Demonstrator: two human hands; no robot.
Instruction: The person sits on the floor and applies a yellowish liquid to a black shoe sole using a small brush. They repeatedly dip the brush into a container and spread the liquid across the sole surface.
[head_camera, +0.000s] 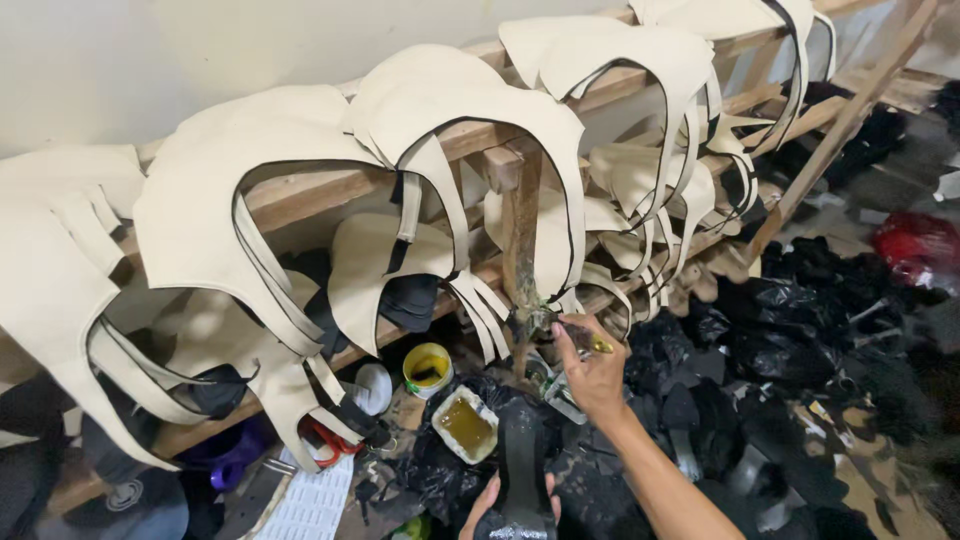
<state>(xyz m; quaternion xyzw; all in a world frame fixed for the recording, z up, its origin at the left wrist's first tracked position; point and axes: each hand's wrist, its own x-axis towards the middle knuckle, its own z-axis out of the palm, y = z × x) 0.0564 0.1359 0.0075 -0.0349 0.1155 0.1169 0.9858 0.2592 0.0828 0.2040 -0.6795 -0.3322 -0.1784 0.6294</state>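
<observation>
At the far left, cream leather uppers (230, 200) with black edging hung draped over a rough wooden rack (520, 230), their straps trailing down. Below them, low on the cluttered floor, stood a small yellow-rimmed tin (428, 368) and, just to its right, a shallow open container of amber glue (466, 424).

The left hand (490, 505) sat at the bottom edge of the view, its fingers (478, 512) wrapped around the base of a black shoe last (522, 470). The last stood nearly upright, its long axis running from the hand up toward the rack's wooden post, and its top lay just beside the glue container, to the container's right.

Further right, the right hand (592, 368) was raised higher and reached toward the foot of the post. Its fingers were pinched closed on a small brush with a yellow tip (598, 344), the tool pointing up and left at the post. That hand lay above and to the right of the last, near it but apart; the glue container lay down and to the left of the brush, with the top of the last between them. The left hand was the nearer one to the last, already gripping it.

On the right, black scraps and bags (800, 340) were heaped across the floor.
</observation>
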